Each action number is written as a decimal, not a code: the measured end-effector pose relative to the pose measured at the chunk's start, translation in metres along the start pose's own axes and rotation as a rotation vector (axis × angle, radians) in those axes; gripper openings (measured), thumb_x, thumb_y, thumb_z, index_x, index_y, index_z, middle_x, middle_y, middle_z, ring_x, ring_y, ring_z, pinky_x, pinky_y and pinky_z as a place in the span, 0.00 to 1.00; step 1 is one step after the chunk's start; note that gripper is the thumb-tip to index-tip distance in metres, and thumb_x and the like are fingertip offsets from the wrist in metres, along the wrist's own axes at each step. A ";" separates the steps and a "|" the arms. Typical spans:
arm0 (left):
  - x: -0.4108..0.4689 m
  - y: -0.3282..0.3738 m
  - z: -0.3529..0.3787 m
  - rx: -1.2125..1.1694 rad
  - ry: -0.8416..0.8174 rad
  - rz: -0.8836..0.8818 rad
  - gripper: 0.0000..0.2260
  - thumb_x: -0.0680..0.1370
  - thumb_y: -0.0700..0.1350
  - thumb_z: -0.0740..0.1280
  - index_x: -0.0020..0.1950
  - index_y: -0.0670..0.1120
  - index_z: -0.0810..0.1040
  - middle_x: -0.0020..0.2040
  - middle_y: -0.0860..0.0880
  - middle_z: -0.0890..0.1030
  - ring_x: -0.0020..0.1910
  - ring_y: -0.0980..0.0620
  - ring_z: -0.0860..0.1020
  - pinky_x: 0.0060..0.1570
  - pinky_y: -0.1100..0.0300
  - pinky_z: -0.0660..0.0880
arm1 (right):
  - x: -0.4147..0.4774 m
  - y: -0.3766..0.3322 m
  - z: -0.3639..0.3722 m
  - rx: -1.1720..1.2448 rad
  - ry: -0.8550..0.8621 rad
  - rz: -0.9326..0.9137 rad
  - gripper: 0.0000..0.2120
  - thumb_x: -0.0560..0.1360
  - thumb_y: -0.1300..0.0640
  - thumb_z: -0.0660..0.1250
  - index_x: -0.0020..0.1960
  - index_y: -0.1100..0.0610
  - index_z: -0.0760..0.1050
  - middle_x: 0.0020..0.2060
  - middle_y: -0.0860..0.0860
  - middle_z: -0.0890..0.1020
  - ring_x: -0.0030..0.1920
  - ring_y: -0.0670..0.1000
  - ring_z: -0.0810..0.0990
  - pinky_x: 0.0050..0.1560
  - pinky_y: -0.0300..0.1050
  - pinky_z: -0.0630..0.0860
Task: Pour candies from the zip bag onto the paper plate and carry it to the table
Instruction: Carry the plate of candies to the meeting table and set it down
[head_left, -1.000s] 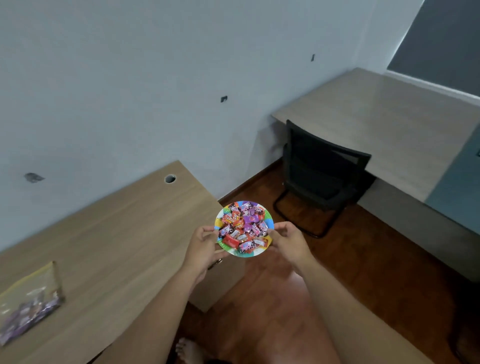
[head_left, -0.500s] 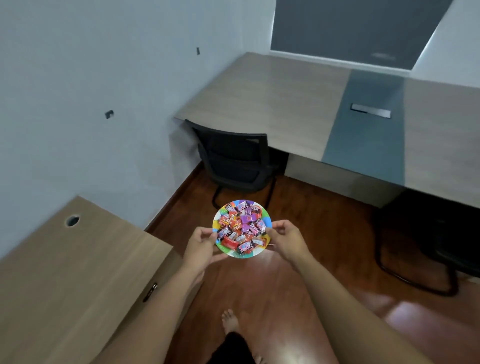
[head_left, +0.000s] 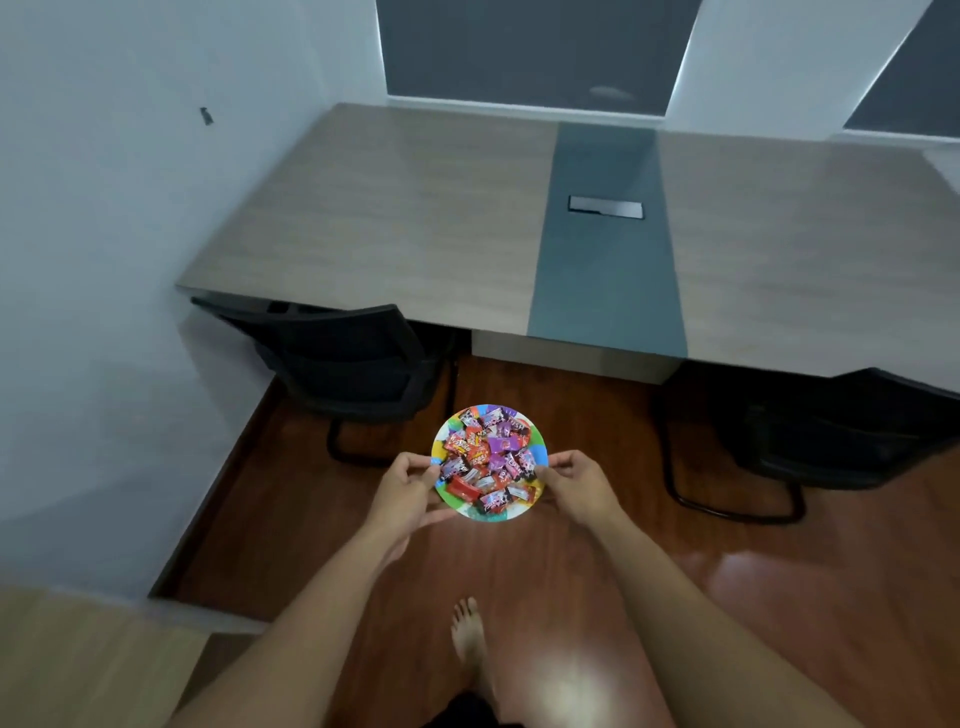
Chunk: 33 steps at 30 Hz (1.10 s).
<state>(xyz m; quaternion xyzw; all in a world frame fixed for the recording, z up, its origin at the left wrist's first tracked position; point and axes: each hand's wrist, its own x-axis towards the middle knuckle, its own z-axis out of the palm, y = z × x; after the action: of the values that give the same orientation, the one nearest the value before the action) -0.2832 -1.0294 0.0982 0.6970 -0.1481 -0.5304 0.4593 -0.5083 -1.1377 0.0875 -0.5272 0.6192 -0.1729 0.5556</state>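
A small round paper plate (head_left: 538, 448) with a bright multicoloured rim is held level in front of me above the wooden floor. Several wrapped candies (head_left: 488, 460) in red, purple and pink lie heaped on it. My left hand (head_left: 408, 491) pinches the plate's left edge and my right hand (head_left: 579, 483) pinches its right edge. A large table (head_left: 395, 218) with a wood-grain top and a grey centre strip stretches straight ahead, beyond the plate. The zip bag is out of view.
Two black office chairs stand at the table's near side, one at the left (head_left: 343, 364) and one at the right (head_left: 821, 431). A metal cable hatch (head_left: 605, 207) sits in the grey strip. A desk corner (head_left: 78, 654) shows at the lower left. My bare foot (head_left: 467, 631) is on the floor.
My view has swung right, away from the first desk and its zip bag, to face the large table. Both hands have kept the plate of candies level in front of me.
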 end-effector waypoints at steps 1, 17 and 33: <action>0.009 0.008 0.007 0.010 -0.014 -0.001 0.07 0.87 0.44 0.66 0.63 0.43 0.75 0.58 0.42 0.88 0.53 0.45 0.90 0.49 0.46 0.88 | 0.009 -0.005 -0.006 -0.011 0.005 0.007 0.08 0.82 0.57 0.73 0.56 0.60 0.78 0.46 0.54 0.90 0.40 0.47 0.89 0.47 0.50 0.88; 0.155 0.135 0.170 0.133 -0.230 -0.024 0.08 0.87 0.44 0.65 0.63 0.41 0.75 0.56 0.40 0.89 0.52 0.43 0.90 0.51 0.43 0.88 | 0.159 -0.041 -0.142 0.132 0.148 0.117 0.10 0.81 0.54 0.74 0.56 0.58 0.76 0.47 0.54 0.89 0.45 0.52 0.90 0.44 0.51 0.87; 0.250 0.234 0.347 0.033 -0.191 -0.021 0.08 0.87 0.43 0.66 0.63 0.41 0.73 0.58 0.37 0.88 0.52 0.40 0.90 0.47 0.45 0.88 | 0.334 -0.099 -0.313 0.101 0.032 0.030 0.09 0.80 0.56 0.74 0.53 0.56 0.74 0.53 0.59 0.89 0.46 0.51 0.88 0.43 0.49 0.84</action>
<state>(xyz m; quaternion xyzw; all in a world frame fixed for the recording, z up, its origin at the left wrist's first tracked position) -0.4232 -1.4957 0.1281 0.6522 -0.1929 -0.5966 0.4260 -0.6771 -1.5745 0.0986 -0.4865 0.6262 -0.2039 0.5741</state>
